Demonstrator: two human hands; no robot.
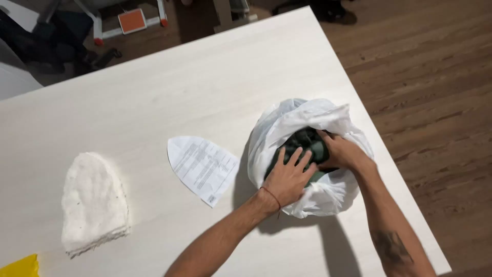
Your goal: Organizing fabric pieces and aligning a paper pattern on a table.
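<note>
Here both hands [307, 166] inside crinkled white plastic bag [287, 128], dark green cloth [302, 141]

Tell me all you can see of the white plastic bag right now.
The white plastic bag is thin, crinkled and slightly see-through. It sits on the pale wooden table near its right edge, mouth open upward. Dark green cloth fills it. The left hand presses on the cloth and front rim; the right hand reaches inside.

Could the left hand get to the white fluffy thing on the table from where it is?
Probably yes. The left hand rests on the dark cloth in the white bag; only a paper sheet lies flat on the table before the fluffy pad.
</note>
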